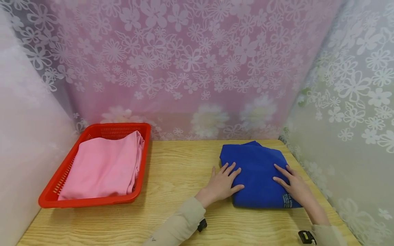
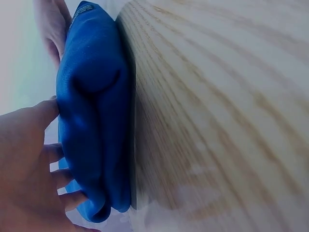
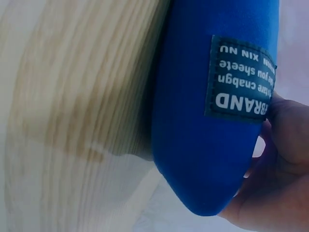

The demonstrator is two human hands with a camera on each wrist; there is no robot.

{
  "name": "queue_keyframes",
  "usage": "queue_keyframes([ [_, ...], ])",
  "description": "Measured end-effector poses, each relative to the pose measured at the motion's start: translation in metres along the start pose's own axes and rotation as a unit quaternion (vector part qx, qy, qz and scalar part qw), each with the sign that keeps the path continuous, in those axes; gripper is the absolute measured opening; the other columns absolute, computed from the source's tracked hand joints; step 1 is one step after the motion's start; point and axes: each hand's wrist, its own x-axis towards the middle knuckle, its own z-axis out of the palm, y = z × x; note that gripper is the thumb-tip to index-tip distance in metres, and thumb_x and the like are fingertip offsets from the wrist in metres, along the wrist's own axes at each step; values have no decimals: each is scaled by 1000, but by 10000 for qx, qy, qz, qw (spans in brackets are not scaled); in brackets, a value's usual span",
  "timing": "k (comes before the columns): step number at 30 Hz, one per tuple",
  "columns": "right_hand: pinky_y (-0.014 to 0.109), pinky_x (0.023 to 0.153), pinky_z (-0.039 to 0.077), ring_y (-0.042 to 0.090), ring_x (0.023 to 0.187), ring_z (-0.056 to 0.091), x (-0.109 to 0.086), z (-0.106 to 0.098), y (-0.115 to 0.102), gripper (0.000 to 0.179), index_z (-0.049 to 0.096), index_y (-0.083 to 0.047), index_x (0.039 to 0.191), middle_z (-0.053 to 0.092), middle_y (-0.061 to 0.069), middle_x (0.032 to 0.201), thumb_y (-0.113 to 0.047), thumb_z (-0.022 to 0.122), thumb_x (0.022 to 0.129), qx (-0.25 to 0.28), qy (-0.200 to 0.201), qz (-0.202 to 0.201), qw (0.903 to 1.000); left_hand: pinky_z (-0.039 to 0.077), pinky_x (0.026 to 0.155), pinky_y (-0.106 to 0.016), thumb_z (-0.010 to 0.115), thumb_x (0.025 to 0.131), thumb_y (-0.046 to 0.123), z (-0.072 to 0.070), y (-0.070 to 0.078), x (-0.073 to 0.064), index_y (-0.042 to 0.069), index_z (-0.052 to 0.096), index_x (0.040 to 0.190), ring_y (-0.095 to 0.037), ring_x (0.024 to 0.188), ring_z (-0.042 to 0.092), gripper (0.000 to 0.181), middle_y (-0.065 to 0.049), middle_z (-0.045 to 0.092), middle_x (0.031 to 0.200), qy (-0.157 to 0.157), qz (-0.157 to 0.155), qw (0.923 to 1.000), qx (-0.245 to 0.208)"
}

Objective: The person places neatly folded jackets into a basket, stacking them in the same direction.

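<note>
A folded blue cloth (image 1: 258, 171) lies on the right part of the table, with a dark printed label (image 3: 239, 79) near its front right corner. My left hand (image 1: 220, 184) rests on its left side, fingers spread and fairly straight. On the opposite side, my right hand (image 1: 293, 184) touches the top and right edge, its fingers extended too. The left wrist view shows the thick rolled folds of the blue cloth (image 2: 96, 111) along its side, the left fingers lying against its upper face. In the right wrist view the right hand (image 3: 285, 164) is behind the cloth's labelled corner, partly hidden.
A red plastic basket (image 1: 140, 184) stands on the left of the wooden table (image 1: 172, 171), holding a folded pink cloth (image 1: 101, 167). A flowered pink curtain (image 1: 191, 68) hangs behind, and pale flowered sheeting (image 1: 347, 136) borders the table on the right.
</note>
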Motion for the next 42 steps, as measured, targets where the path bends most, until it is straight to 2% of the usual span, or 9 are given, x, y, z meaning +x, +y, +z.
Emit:
queue_keyframes([
  [11,75,95,38,69,129,33,4,6,-24,67,42,0,152,27,49,147,-43,57,102,-111,-48,-37,9999,22,117,-67,41,104,60,-9,-12,-16,28,30,161,-25,155,18,66,1,20,169,-67,-134,9998,-103],
  [28,73,93,42,67,128,36,8,23,-63,64,44,0,151,31,48,146,-38,60,102,-24,141,-144,9998,18,117,-69,40,104,60,-12,-38,-38,27,33,160,-26,155,18,66,1,21,169,91,-350,9991,-237],
  [42,71,93,43,66,126,41,7,34,-96,61,46,0,150,36,48,143,-33,62,101,23,309,-236,9992,17,115,-72,42,104,58,-23,-59,-61,25,36,159,-28,155,19,64,-1,23,168,208,-433,9980,-406],
])
